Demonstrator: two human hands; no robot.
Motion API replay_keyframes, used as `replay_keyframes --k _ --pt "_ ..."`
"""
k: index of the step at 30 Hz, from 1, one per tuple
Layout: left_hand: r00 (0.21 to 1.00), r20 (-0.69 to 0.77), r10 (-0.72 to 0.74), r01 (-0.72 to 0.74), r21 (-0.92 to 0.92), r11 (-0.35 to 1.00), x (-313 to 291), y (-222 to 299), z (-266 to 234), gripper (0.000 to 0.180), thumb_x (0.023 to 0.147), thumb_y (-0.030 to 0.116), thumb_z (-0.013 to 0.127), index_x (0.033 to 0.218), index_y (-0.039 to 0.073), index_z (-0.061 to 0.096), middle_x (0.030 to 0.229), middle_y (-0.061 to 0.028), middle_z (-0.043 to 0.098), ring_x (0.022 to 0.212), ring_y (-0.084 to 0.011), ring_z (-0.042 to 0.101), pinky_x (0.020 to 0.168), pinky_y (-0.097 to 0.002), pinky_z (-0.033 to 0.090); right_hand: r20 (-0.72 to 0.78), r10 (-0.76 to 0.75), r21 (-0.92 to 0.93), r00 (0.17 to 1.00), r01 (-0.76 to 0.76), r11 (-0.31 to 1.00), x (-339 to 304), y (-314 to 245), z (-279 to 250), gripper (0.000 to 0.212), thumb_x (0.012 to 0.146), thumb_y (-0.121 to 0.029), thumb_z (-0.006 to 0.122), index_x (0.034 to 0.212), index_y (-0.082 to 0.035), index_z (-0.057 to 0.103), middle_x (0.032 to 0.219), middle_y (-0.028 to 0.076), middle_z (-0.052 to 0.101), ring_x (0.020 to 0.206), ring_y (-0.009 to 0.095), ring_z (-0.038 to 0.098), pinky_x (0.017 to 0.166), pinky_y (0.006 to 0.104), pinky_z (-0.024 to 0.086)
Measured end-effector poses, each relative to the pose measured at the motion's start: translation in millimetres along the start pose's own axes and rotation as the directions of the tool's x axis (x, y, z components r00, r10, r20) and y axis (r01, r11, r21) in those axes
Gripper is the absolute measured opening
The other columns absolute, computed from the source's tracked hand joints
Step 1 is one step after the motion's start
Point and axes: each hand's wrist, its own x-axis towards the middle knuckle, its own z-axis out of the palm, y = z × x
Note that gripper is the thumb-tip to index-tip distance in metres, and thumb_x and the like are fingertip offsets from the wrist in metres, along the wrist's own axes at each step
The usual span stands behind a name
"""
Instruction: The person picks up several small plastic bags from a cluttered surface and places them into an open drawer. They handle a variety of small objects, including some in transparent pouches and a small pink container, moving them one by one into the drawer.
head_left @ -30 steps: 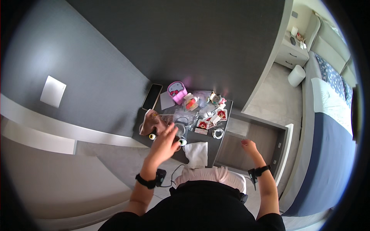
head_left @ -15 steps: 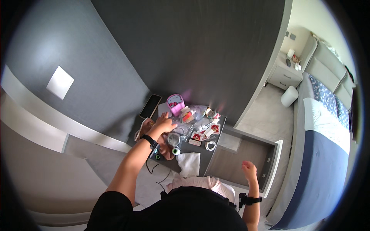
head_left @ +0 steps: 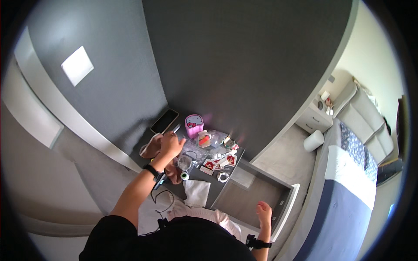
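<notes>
My left hand (head_left: 171, 145) reaches over the left part of a small dark table (head_left: 209, 182) and grips a thin pen-like object (head_left: 176, 128) that sticks up past the fingers. It hovers beside a brown cloth (head_left: 150, 150) and above clear plastic bags (head_left: 191, 156). A pink box-shaped case (head_left: 194, 125) stands just right of the hand, and a dark phone (head_left: 164, 121) lies at the table's far left. My right hand (head_left: 264, 214) hangs low by the open drawer (head_left: 257, 195), fingers loosely curled, holding nothing.
Small packets, a white cable coil (head_left: 223, 176), a round lidded jar (head_left: 184, 175) and a white cloth (head_left: 196, 192) crowd the table. A bed (head_left: 348, 191) lies to the right, with a white nightstand (head_left: 315, 117) and a white cylinder (head_left: 313, 140) on the floor.
My left hand has moved up and left across the table toward the phone. My right hand has dropped lower beside the drawer. The view has tilted.
</notes>
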Motion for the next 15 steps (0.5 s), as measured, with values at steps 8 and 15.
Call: replay_keyframes --k 8,15 --pt "1.0 -0.026 -0.014 -0.016 -0.887 0.461 -66 42 -65 0.006 0.071 0.0 0.058 0.076 -0.002 0.059 0.07 -0.0051 0.061 0.062 -0.007 0.056 0.056 -0.0184 0.045 0.145 -0.251 0.037 0.957 0.248 0.968 2 -73 18 0.019 0.076 -0.008 0.054 0.093 -0.003 0.058 0.079 0.006 0.06 0.072 0.012 0.056 0.064 0.0225 0.045" --pt "0.938 0.145 0.314 0.07 -0.969 0.238 -108 90 -67 0.005 0.073 -0.003 0.055 0.076 0.0 0.052 0.073 -0.0007 0.053 0.066 -0.0055 0.051 0.059 -0.018 0.043 0.573 -0.393 0.548 0.719 0.021 0.836 -31 -173 37 0.027 0.08 -0.005 0.05 0.104 0.005 0.043 0.083 0.007 0.056 0.071 0.013 0.055 0.065 0.0231 0.044"
